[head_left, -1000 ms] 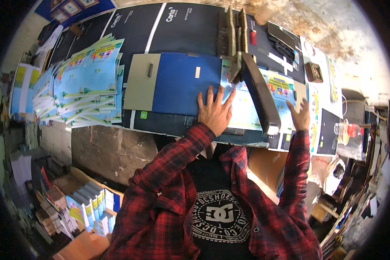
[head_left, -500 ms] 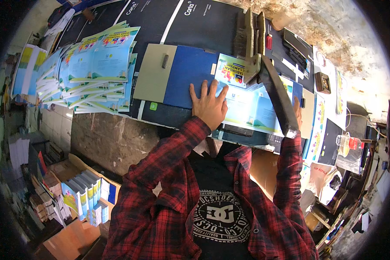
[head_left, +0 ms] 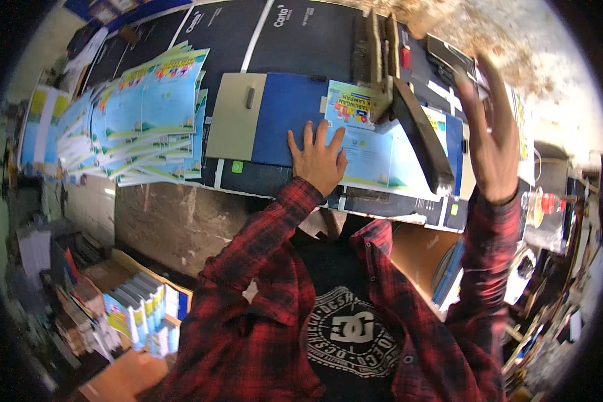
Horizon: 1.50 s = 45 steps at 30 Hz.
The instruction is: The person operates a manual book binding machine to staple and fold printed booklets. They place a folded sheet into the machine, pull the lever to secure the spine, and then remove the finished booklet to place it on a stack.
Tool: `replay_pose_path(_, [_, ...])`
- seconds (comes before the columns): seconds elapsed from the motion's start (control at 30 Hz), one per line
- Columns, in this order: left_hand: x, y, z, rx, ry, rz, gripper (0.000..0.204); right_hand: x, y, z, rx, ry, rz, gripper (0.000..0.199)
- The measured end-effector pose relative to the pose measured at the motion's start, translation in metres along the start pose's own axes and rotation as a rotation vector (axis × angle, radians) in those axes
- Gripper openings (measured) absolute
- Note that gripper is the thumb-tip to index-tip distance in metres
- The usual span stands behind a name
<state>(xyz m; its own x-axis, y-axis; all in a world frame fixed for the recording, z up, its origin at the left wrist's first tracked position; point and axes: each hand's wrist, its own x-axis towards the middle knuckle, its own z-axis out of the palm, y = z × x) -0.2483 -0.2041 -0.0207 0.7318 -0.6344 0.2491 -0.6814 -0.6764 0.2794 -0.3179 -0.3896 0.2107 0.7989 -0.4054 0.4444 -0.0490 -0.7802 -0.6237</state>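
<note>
My left hand (head_left: 317, 161) lies with fingers spread on a blue board (head_left: 285, 114), its fingertips at the left edge of an open printed booklet cover (head_left: 367, 157). Over the cover reaches a dark metal lever arm (head_left: 422, 137), part of a bench device whose upright metal plates (head_left: 382, 47) stand behind; its working end hides some of the sheet. To the right of the lever my right hand (head_left: 494, 144) is raised in the air. Its fingers are stretched out, slightly smeared by motion, and hold nothing.
A fanned pile of printed covers (head_left: 147, 110) lies on the left of the black-topped table (head_left: 301, 43). Boxed booklets (head_left: 137, 308) stand low at the left. A clear bottle with a red cap (head_left: 549, 203) is at the right. A rough wall (head_left: 549, 87) bounds the far right.
My right hand has come up from beside the lever and moved to the right, fingers extended. My left hand stays on the board and the cover edge. The view has shifted slightly.
</note>
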Motion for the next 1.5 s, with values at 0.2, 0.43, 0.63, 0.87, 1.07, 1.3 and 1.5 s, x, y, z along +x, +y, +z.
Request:
replay_pose_path(0.2, [0.002, -0.002, 0.005, 0.022, 0.008, -0.024, 0.050, -0.034, 0.003, 0.051, -0.430, -0.357, -0.125, 0.083])
replay_pose_path(0.43, [-0.005, 0.004, 0.010, -0.037, 0.034, -0.007, 0.048, -0.118, 0.048, 0.118, -0.480, -0.168, -0.007, 0.094])
replay_pose_path(0.63, [-0.014, -0.001, 0.014, -0.007, 0.027, -0.054, 0.049, -0.051, 0.024, 0.049, 0.224, -0.471, 0.119, 0.070])
replay_pose_path(0.87, [0.006, 0.000, 0.002, -0.135, 0.084, -0.169, 0.050, -0.065, 0.197, 0.023, -0.439, -0.361, -0.014, 0.085])
replay_pose_path(1.07, [0.033, -0.013, -0.005, -1.160, 0.051, -0.652, 0.037, -0.146, 0.204, 0.066, -0.418, -0.324, 0.089, 0.091])
replay_pose_path(1.3, [0.026, -0.107, -0.027, -1.393, -0.299, -0.959, 0.038, -0.137, 0.149, 0.132, -0.252, -0.298, 0.060, 0.087])
replay_pose_path(1.5, [0.022, -0.137, -0.036, -1.433, -0.301, -1.033, 0.030, -0.124, 0.125, 0.143, -0.221, -0.436, 0.164, 0.087])
